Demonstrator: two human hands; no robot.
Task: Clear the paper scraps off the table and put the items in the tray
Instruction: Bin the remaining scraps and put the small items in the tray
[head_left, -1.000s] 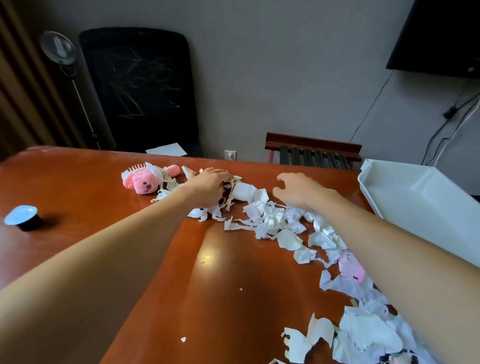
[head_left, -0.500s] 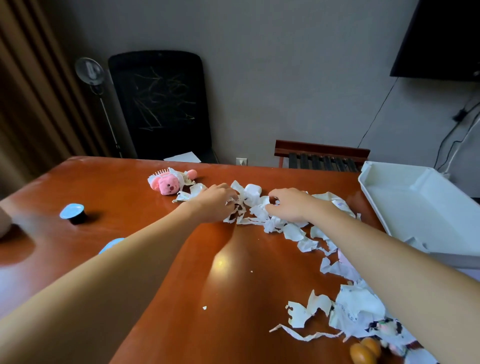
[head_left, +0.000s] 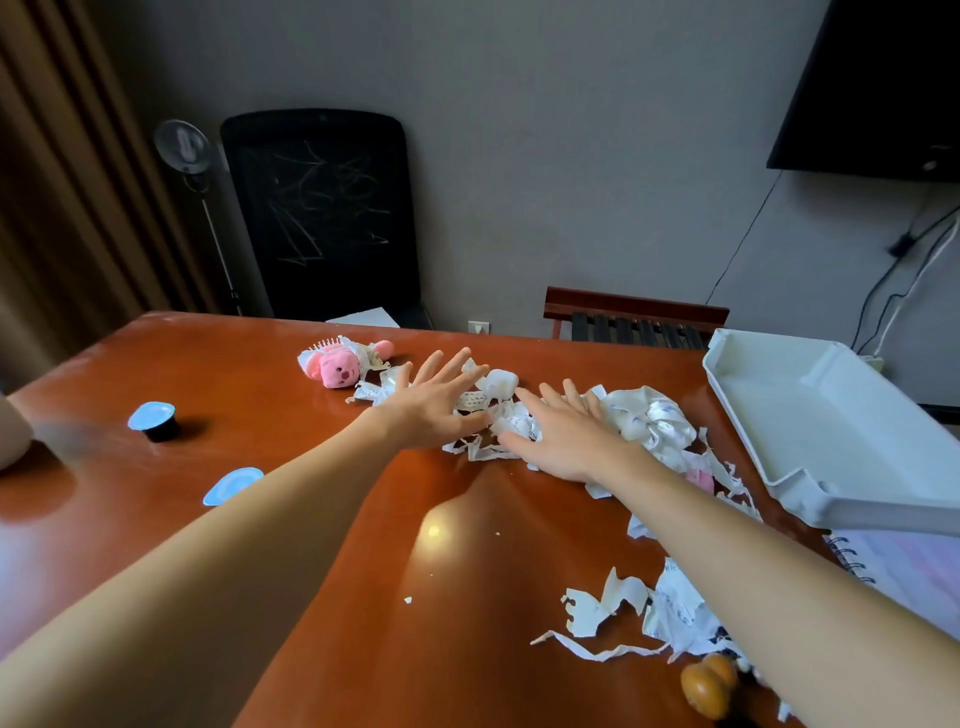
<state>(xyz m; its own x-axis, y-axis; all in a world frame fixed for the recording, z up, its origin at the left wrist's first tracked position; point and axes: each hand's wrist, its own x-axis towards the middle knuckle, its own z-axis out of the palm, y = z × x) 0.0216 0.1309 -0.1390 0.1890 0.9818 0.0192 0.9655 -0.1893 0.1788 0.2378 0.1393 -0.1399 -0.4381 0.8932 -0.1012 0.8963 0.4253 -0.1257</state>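
White torn paper scraps (head_left: 649, 423) lie heaped at the middle of the brown table (head_left: 260, 374). More scraps (head_left: 613, 608) trail along its right side. My left hand (head_left: 431, 402) and my right hand (head_left: 563, 436) lie flat, fingers spread, on the far pile, side by side. A pink plush toy (head_left: 335, 366) with a small comb lies just left of the pile. The white tray (head_left: 831, 431) stands at the right edge. A small pink item (head_left: 698, 478) peeks from the scraps near the tray.
A black cup with a blue lid (head_left: 155, 422) stands at the left, and a second blue lid (head_left: 231, 486) shows beside my left forearm. An orange-brown rounded object (head_left: 709, 686) sits at the bottom right. A spiral notebook (head_left: 893, 566) lies under the tray's near end. A black chair (head_left: 322, 213) stands behind the table.
Both hands have gone from curled over the scraps to flat with fingers spread. The scraps are bunched closer together and nearer the tray. The view has tilted and pulled back.
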